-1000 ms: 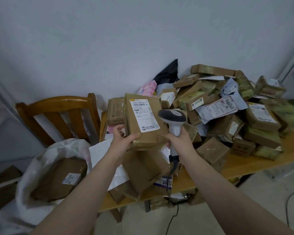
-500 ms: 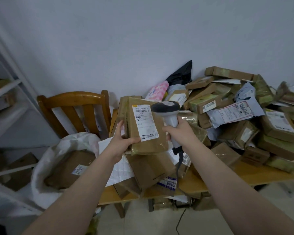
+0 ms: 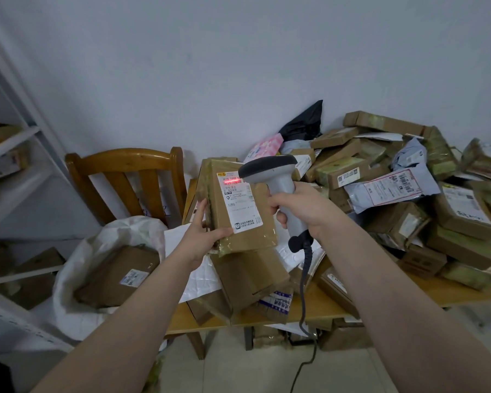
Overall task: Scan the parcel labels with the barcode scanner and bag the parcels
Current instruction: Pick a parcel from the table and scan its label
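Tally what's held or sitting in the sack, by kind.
Scanners: 1, the barcode scanner in the right hand
Parcels: 2, the held parcel in the left hand, one visible bagged parcel in the white sack
Total: 3

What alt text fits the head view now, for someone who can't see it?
The right hand aims a barcode scanner at the label of a brown parcel gripped by the left hand, with a red scan line across the barcode. A white sack holding a box sits at left; parcels are heaped on the table at right.
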